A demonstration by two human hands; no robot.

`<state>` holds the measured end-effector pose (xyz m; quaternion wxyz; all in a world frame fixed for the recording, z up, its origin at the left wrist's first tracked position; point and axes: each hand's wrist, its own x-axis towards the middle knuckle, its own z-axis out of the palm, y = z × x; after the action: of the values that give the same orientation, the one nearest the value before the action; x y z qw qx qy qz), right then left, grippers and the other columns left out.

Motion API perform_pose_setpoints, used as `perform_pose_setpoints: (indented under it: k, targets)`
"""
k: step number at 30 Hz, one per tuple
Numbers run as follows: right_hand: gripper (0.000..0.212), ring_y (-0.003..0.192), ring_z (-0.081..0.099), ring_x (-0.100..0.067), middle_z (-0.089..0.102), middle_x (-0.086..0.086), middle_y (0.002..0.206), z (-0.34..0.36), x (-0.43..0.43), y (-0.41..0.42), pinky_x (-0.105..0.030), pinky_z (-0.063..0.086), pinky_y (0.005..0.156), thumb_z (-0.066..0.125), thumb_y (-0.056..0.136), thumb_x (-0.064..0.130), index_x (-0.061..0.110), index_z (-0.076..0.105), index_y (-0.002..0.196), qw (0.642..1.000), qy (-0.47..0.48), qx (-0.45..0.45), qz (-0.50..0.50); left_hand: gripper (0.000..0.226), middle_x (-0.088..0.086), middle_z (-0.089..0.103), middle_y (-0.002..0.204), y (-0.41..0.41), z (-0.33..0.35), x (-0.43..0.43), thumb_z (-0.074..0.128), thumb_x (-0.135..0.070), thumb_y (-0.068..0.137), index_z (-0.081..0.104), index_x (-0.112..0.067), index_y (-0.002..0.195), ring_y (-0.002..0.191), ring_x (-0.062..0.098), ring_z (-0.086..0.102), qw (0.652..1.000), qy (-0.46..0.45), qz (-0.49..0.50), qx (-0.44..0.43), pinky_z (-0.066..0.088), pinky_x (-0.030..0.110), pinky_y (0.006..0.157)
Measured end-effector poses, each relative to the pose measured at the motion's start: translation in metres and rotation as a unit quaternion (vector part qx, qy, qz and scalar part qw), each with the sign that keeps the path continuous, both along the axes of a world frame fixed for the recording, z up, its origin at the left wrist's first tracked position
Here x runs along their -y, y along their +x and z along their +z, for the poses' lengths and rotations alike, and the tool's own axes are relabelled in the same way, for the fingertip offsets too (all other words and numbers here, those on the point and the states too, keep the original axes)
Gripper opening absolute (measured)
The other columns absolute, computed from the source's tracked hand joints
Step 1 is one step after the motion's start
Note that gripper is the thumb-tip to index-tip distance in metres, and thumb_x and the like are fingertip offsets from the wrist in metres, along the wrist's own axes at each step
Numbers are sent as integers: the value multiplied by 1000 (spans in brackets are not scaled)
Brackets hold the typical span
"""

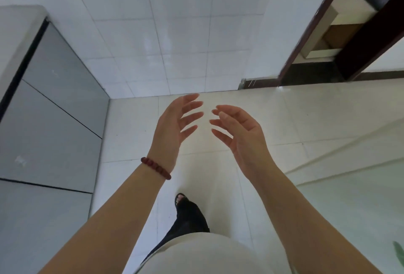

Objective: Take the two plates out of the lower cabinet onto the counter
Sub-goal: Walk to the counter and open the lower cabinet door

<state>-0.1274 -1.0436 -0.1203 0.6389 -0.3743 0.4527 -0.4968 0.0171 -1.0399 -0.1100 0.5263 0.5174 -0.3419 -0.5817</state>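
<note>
My left hand and my right hand are held out in front of me above the floor, palms facing each other, fingers spread, nothing in either. A red bead bracelet circles my left wrist. The lower cabinet runs along the left side with grey doors, all closed. A strip of the pale counter shows above the doors at the far left. No plates are in view.
White tiled wall stands ahead. Pale floor tiles stretch below the hands. A dark-framed doorway opens at the upper right. My foot in a dark sandal is on the floor beneath my arms.
</note>
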Motion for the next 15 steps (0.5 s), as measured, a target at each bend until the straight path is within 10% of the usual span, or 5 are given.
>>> perform_pose_setpoints:
  k: [15]
  targets:
    - [12,92,68,-16,71,1,98,9,215,87,-28,54,80,66,83,19,23,73,92,997,-7,21,74,37,-3,70,112,92,8,192,36,-46,92,68,-28,100,106,18,64,997,1,75,-10,47,41,95]
